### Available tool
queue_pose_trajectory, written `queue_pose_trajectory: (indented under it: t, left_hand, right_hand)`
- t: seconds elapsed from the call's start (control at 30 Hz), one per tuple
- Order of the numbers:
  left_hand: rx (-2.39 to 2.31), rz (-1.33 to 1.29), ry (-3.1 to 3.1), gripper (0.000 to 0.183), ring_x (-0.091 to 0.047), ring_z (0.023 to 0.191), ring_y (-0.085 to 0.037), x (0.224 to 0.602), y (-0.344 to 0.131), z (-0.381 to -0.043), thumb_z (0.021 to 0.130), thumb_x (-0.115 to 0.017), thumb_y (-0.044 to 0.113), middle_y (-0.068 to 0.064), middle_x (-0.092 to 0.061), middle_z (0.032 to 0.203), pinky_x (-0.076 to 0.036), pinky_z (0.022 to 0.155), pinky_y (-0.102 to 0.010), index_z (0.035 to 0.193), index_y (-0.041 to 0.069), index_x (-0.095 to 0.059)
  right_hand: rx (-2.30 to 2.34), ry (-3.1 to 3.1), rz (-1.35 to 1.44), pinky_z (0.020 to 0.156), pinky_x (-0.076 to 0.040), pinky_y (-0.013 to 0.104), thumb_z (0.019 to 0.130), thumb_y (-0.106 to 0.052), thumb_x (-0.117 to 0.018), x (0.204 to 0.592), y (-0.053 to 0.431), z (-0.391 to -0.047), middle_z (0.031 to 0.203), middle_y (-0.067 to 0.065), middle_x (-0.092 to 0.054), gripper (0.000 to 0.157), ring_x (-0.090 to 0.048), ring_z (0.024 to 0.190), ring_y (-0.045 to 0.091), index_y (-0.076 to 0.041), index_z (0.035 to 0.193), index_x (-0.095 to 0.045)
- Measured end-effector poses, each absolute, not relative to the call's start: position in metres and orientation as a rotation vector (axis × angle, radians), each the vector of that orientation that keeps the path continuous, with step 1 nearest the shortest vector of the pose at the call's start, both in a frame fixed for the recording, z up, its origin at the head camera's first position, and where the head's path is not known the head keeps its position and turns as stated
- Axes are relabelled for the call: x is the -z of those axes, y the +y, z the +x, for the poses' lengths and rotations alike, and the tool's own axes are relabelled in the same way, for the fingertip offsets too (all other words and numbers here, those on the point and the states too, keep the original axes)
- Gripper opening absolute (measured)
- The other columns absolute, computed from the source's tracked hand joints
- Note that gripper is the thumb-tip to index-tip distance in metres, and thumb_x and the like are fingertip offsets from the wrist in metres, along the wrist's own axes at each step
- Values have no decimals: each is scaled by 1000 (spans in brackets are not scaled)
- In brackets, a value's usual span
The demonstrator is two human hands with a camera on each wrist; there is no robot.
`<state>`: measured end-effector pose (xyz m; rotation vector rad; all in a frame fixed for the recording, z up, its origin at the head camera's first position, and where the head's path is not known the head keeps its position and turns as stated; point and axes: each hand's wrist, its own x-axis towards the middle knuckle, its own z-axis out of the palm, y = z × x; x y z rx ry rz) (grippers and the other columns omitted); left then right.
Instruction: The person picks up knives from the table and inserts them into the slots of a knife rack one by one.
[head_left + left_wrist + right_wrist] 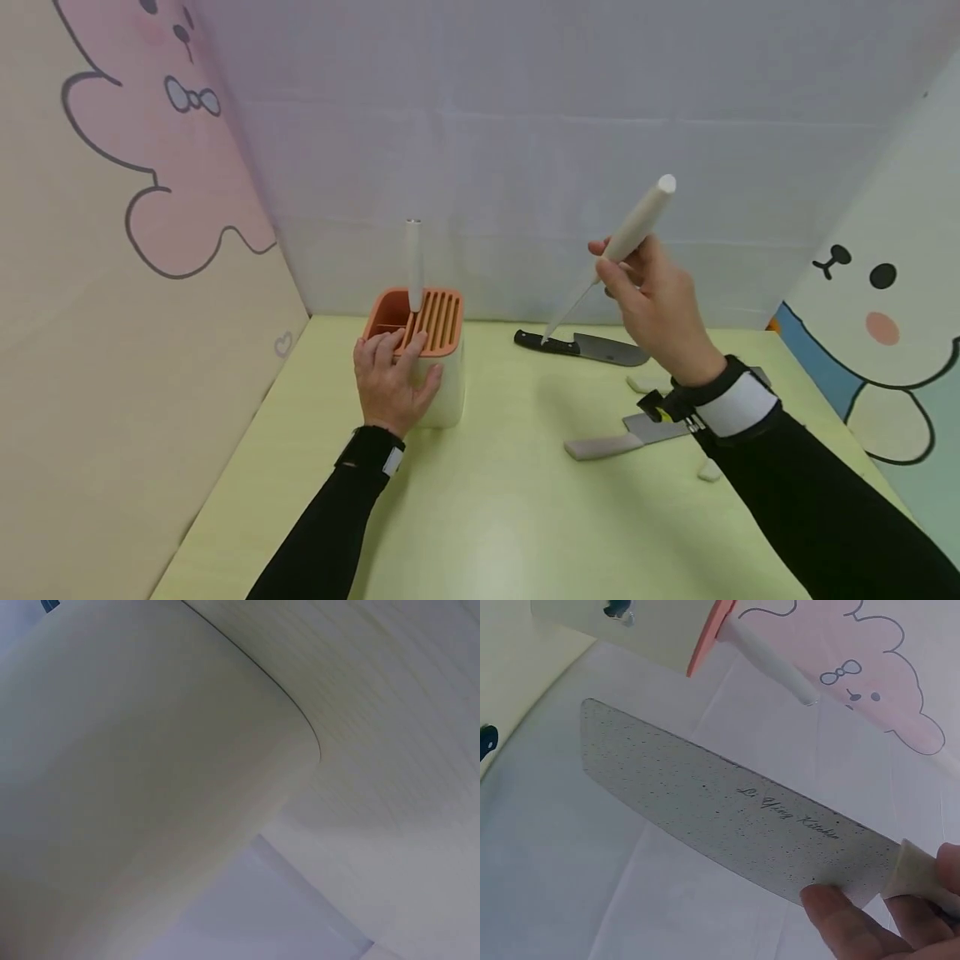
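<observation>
I see two black sleeves (825,508) reaching in over a pale yellow-green table (480,517). On the right lies a beige-handled knife with a grey blade (603,447), handle to the left, its blade partly hidden by a white-and-black wristband (738,406). The left hand (393,387) rests, fingers relaxed and spread, on the near part of a cream knife holder with a slotted orange top (447,392); the thumb lies against its near wall. Its own wrist camera gives me no fingers. A white-handled knife (415,262) stands upright in that holder; I cannot tell in which opening.

To the right, the right hand (660,304) is closed in a pinch where handle meets blade on a thick white-handled knife with a broad, dark-speckled blade (720,799). I see it raised in the air, handle up and right, blade slanting down and left, with one fingertip on the blade's heel.

Farther back, a black-handled kitchen knife (551,342) lies near the table's far edge, before a pale lilac backdrop (525,192).
</observation>
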<state>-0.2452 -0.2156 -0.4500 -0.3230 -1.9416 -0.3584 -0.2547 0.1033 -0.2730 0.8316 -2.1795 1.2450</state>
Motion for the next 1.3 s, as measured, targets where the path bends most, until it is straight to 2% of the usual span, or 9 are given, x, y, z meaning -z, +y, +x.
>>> queue_pose_trajectory:
  t: [0.1,0.23,0.33,0.53,0.67,0.77,0.9,1.13,1.3]
  left_hand:
    - [352,-329,-1935,45,-45,106,-37,450,-216,-246,85,-54,45,-19,-58,112,-29,95,-64,116,13,-62]
    - [340,-330,-1926,45,-45,106,-37,451,-218,-246,84,-55,44,-19,-59,113,-30,94,-63,116,13,-63]
    - [332,-325,-1928,45,-45,106,-37,452,-221,-246,83,-55,44,-19,-59,113,-30,94,-63,117,13,-62]
    - [330,-318,-1922,46,-45,106,-37,452,-224,-246,81,-57,42,-18,-59,113,-29,95,-63,117,13,-62]
    - [341,-325,-1916,45,-45,104,-37,451,-224,-246,81,-57,42,-18,-59,113,-29,93,-63,117,14,-62]
    - [344,-328,-1915,45,-45,104,-37,451,-223,-246,82,-57,42,-18,-58,113,-29,92,-63,117,14,-62]
    - [348,-324,-1918,44,-45,103,-37,451,-220,-246,83,-56,42,-18,-58,112,-29,92,-63,116,14,-63]
    - [357,-336,-1919,43,-45,104,-36,453,-214,-247,83,-56,43,-17,-59,111,-30,92,-63,114,13,-63]
    - [343,-345,-1926,44,-45,103,-37,454,-213,-248,83,-56,43,-18,-59,112,-30,92,-63,115,13,-63]
  right_hand:
    - [-1337,-2125,826,74,-51,22,95,-10,-53,261,94,-257,121,9,-61,27,-61,99,21,0,118,-47]
    - [-1524,-2019,837,74,-53,28,95,-8,-51,239,74,-252,119,17,-60,25,-60,101,28,6,115,-46]
    - [-1652,-1954,856,74,-53,30,95,-8,-50,228,59,-251,118,18,-60,23,-59,103,28,6,113,-46]
    - [-1809,-1900,861,74,-53,33,95,-13,-52,229,35,-269,117,12,-62,21,-58,103,28,-1,112,-48]
    - [-1816,-1908,856,76,-53,38,96,-10,-50,222,18,-260,117,15,-62,20,-59,101,23,3,111,-47]
    - [-1813,-1916,876,76,-53,37,96,-8,-49,222,7,-259,118,16,-61,22,-60,101,19,5,113,-46]
    - [-1783,-1922,930,75,-53,33,96,-7,-48,226,-4,-261,119,19,-60,23,-60,102,17,7,114,-45]
    - [-1691,-1922,1019,73,-52,39,95,-2,-49,231,-13,-259,114,23,-60,21,-61,96,16,10,112,-47]
    - [-1615,-1914,1077,70,-48,30,93,1,-50,233,-19,-258,110,26,-61,20,-61,91,22,12,110,-48]
